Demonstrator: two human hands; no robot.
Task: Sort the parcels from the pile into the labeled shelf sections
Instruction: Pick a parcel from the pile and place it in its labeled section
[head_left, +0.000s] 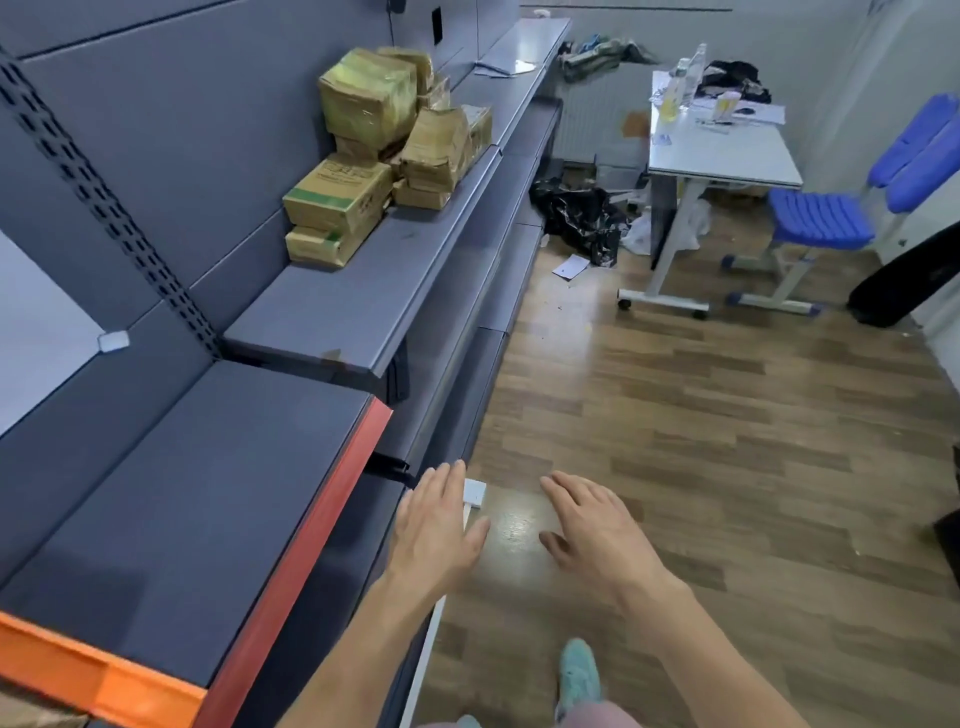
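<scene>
A pile of taped brown cardboard parcels (382, 150) is stacked on a dark grey shelf (353, 312) up and to the left. Closer to me, a lower grey shelf section (171, 509) has a red front edge (311, 545) and an orange strip at its near end. My left hand (436, 530) hovers with fingers straight beside the red edge, holding nothing. My right hand (597, 530) is spread flat over the wooden floor, also holding nothing. Both hands are far from the parcels.
More grey shelves (519, 78) run toward the back. A white desk (722, 150) with bottles and papers, a blue chair (831, 218) and a black bag (582, 218) stand at the back right. A small white tag (475, 492) sits by my left hand.
</scene>
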